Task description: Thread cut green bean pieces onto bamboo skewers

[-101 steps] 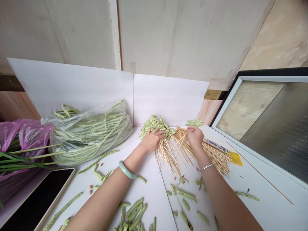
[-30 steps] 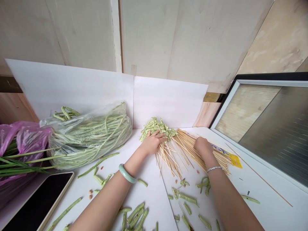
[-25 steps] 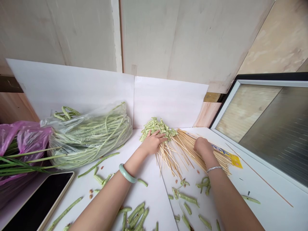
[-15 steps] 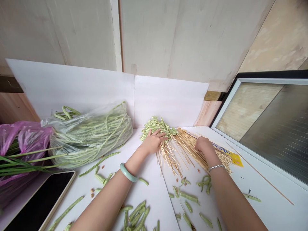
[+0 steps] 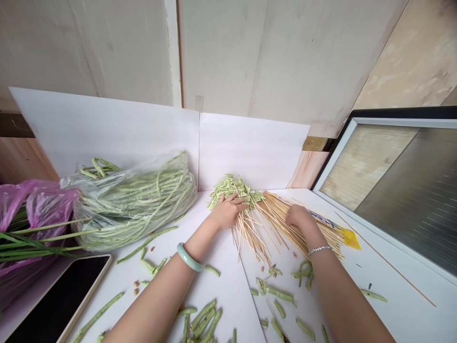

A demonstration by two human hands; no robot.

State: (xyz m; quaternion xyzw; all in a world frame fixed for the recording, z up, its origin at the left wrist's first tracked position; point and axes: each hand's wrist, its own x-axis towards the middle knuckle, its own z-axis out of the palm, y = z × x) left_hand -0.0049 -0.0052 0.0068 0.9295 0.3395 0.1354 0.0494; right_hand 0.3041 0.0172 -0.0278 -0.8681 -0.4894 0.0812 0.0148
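So from where I'm standing, the left hand (image 5: 225,213) is laid over a heap of skewered green bean pieces (image 5: 232,182), fingers a bit spread and pretty relaxed, palm down. The heap sits at the back middle of the white tabletop (image 5: 228,290), its bare stick ends fanning out toward the person. The right hand (image 5: 299,216) is just beside it, down on a big bundle of bamboo skewers (image 5: 276,209). Those fingers are curled under and the tips are hidden, so I honestly can't tell if they've got a stick or not. Past that bundle there's a printed wrapper with a yellow end (image 5: 352,238), and further right one long thin stick (image 5: 385,259) lies all by itself.

Over on the left, a clear bag stuffed with long beans (image 5: 143,209) sits next to a purple bag (image 5: 52,202) with green stalks (image 5: 35,244) poking across it. A phone (image 5: 60,300), screen dark, lies in front of those. Closer in, there's a little pile of cut beans (image 5: 203,321) between the forearms, plus some loose bean scraps (image 5: 280,294) near the right arm.
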